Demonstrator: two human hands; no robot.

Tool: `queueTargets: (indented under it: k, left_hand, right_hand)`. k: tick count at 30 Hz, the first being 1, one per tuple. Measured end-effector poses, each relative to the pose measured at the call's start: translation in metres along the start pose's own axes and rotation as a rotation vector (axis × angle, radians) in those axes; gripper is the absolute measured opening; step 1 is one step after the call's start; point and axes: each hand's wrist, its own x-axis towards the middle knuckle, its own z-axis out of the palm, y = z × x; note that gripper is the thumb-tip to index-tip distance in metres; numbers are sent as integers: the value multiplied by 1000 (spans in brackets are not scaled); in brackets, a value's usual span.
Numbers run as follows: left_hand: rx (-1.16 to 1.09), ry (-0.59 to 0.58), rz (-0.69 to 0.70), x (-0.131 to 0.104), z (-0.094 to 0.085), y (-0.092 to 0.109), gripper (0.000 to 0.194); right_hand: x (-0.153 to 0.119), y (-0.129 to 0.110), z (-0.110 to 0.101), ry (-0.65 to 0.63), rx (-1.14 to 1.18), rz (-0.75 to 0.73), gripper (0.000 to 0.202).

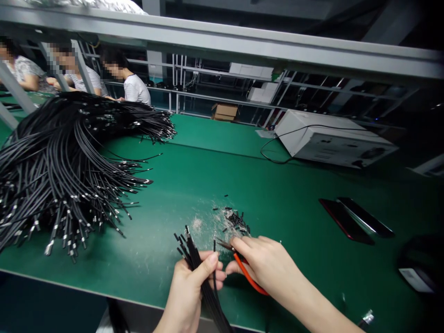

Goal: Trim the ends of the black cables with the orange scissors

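Observation:
A bundle of black cables (207,296) is gripped in my left hand (190,282), their cut ends pointing up and away from me. One cable (214,263) stands apart from the bundle, pinched between thumb and fingers. My right hand (262,259) is closed around orange-handled scissors or snips (248,275). Their narrow metal blades lie close to the tip of that single cable; whether they touch it I cannot tell. Just beyond the blades, short black offcuts (237,219) and pale fibre scraps (197,224) lie on the green tabletop (166,185).
A large heap of black cables (62,157) covers the table's left side. A white metal-cased machine (333,138) sits at the back right, with a thin cord. Two phone-like slabs (347,221) lie at right. Several people sit beyond the heap, and a grey beam (222,34) crosses overhead.

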Motion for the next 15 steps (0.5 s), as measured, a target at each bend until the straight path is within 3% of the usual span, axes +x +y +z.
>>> queueTargets:
  k: [15]
  left_hand:
    - [46, -32, -6, -4, 1, 0, 31]
  right_hand:
    - [4, 2, 0, 110, -210, -106, 29]
